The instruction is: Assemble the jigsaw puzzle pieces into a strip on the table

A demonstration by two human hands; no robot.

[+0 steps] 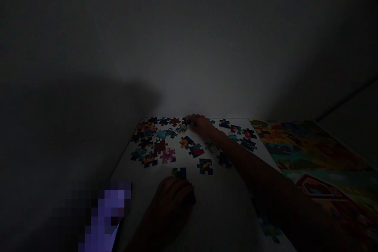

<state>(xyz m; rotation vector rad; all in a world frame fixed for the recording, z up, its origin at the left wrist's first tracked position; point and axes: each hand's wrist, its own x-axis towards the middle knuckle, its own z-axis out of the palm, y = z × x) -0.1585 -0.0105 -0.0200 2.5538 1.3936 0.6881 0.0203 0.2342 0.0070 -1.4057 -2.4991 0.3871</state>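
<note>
Right hand (202, 124) reaches loose puzzle pieces (165, 141) at table's far edge.

White table top (218, 208), dim light. Loose puzzle pieces (165, 141) scattered across its far half, 10 to 1 o'clock from centre (colours hard to read). One piece (179, 173) alone near centre. Printed puzzle picture sheet (310, 153) lying at 3 o'clock.

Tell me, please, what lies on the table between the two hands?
In the head view, loose puzzle pieces lie on the white table between the left hand and right hand.
</note>
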